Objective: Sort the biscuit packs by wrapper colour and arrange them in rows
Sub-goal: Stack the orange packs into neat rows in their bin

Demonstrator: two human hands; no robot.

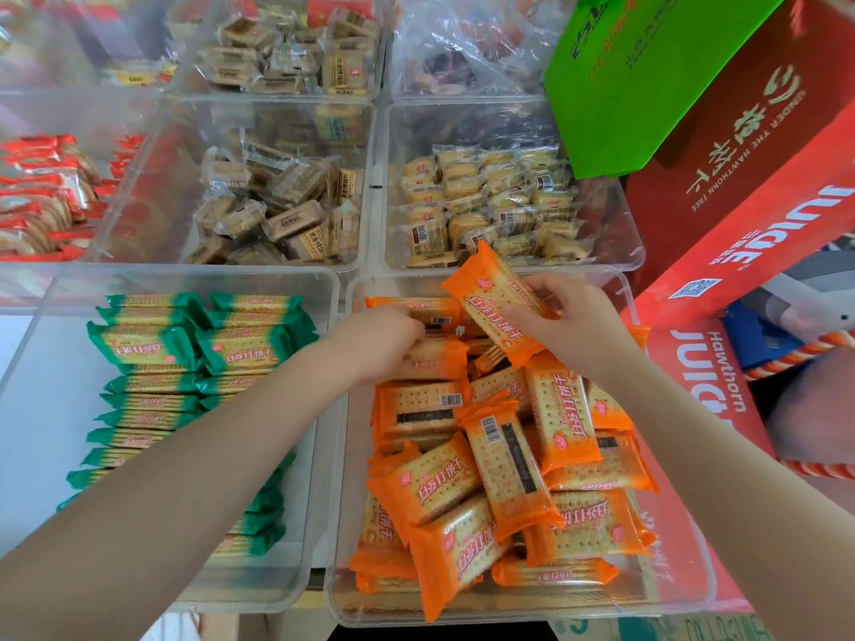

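Both hands over far end of clear orange-pack bin (684,589), near right of the shelf. Right hand (571,323) lifted above the pile, fingers and thumb pinching one orange biscuit pack (497,300), held tilted, printed face up, clear of the rest. Left hand (377,342) lower, knuckles up, fingers curled down onto an orange pack lying flat at far edge (416,309); whether actually gripped or only touched cannot be told, fingertips hidden. Hands apart, near each other, the held pack between them. Remaining loose orange packs (509,460) heaped unevenly in same bin, overlapping at mixed angles, some barcode side up. Green biscuit packs (152,344) in adjacent clear bin on left (296,580), stacked on edge in two neat rows. Behind: clear bin of brown-wrapped biscuits (277,215), clear bin of pale yellow wrapped biscuits (490,201), red-wrapped packs (37,196) at far left. Red juice cartons (740,187) and green carton (647,76) stacked at right.
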